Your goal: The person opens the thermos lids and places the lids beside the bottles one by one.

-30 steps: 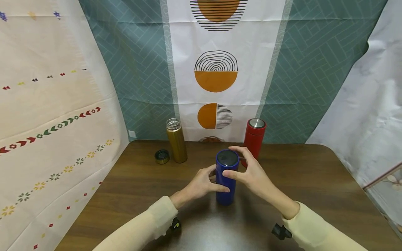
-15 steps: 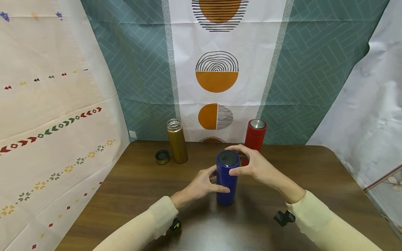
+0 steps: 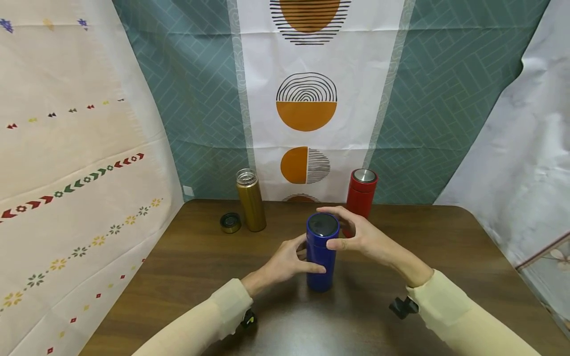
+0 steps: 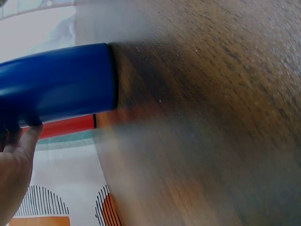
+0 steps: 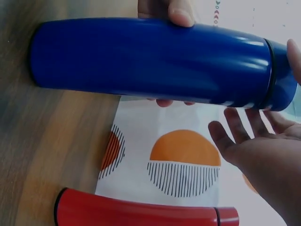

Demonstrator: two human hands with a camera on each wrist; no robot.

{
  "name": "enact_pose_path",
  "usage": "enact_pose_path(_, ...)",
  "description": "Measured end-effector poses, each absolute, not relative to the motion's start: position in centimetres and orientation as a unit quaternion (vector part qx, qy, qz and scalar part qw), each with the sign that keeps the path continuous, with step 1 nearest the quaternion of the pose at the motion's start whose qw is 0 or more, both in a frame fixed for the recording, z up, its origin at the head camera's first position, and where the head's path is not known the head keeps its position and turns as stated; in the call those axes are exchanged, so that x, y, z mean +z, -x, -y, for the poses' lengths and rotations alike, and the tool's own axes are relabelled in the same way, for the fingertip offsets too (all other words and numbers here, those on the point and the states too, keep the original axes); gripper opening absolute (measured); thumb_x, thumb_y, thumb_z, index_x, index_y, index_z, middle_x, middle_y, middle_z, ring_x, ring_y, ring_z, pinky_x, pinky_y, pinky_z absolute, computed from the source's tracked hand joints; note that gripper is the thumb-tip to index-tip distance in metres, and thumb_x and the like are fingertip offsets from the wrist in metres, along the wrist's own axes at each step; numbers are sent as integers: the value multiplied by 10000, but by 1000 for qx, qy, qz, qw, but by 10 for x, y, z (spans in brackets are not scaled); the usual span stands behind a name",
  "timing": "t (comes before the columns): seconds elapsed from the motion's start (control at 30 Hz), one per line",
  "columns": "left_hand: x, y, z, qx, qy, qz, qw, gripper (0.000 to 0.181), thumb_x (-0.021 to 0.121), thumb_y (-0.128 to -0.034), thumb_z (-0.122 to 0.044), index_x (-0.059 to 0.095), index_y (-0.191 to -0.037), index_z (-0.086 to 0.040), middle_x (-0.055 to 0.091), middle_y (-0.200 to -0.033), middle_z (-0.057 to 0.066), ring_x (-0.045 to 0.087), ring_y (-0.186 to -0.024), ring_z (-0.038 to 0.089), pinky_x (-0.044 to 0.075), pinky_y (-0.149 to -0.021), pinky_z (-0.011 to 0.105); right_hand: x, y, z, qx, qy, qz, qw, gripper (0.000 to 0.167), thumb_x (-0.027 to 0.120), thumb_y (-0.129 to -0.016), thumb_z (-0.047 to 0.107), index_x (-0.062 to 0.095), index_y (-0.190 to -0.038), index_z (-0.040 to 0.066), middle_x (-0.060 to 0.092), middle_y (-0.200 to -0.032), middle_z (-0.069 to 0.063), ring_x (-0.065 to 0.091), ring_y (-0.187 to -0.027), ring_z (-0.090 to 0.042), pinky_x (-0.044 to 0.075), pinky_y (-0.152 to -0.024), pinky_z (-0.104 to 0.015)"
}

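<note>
A blue thermos flask (image 3: pixel 319 267) stands upright on the table, its dark-topped lid (image 3: pixel 323 225) in place. Low on its left side my left hand (image 3: pixel 289 259) grips the body, thumb across the front. My right hand (image 3: pixel 360 237) pinches the lid, with the thumb in front and the fingers behind. In the right wrist view the flask (image 5: pixel 150 61) lies sideways across the picture, and the fingers of the right hand (image 5: pixel 263 146) curl at its lid end. The left wrist view shows the flask's lower body (image 4: pixel 61 84) above a hand (image 4: pixel 16 174).
Behind the right hand stands a red thermos flask (image 3: pixel 361 198) with a silver-topped lid. A gold thermos flask (image 3: pixel 251 202) without its lid stands at the back left, beside a small gold-and-black lid (image 3: pixel 230 223). Patterned cloths hang around the wooden table (image 3: pixel 187 277).
The right hand has turned about the blue flask's lid: its thumb has moved right and its fingertips left. The left hand and the flask have stayed in place.
</note>
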State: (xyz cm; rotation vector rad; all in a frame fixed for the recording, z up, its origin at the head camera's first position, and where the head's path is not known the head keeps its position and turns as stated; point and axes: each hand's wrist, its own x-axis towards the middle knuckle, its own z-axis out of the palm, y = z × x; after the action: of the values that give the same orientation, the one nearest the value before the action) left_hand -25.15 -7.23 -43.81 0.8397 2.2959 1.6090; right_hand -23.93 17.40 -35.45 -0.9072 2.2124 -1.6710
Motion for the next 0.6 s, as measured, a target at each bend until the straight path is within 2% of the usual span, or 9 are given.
enact_pose_path(0.1,-438,251,73,547,-282,-780,111,760,880,-861,-271,514,-1521,-184,606,-1474,2,572,-1363,248,476,-1102,510,-356,234,-172,-564,295,-768,77,723,779,-925,294,435,-1560,262,506,-1523,-32,499,-1370,-333,348,-1120,-704)
enact_pose_path(0.33,-440,250,73,544,-275,-785,112,765,876,-864,-323,508,-1526,-212,597,-1482,-33,562,-1373,230,468,-1112,511,-362,217,-159,-557,225,-799,-24,737,810,-905,302,438,-1527,175,538,-1459,-113,524,-1334,-413,418,-1090,-666)
enact_pose_path(0.43,-440,250,73,545,-279,-783,108,766,879,-863,-305,508,-1527,-215,593,-1486,-39,565,-1369,216,455,-1125,501,-364,213,-154,-559,206,-802,-35,706,827,-888,303,474,-1483,158,568,-1435,-122,536,-1322,-412,435,-1079,-659)
enact_pose_path(0.6,-439,252,72,548,-283,-780,107,767,872,-872,-298,497,-1536,-219,582,-1499,-27,561,-1375,221,448,-1124,533,-364,213,-149,-556,214,-802,-48,673,846,-875,255,514,-1450,146,611,-1382,-97,544,-1310,-336,405,-1117,-632)
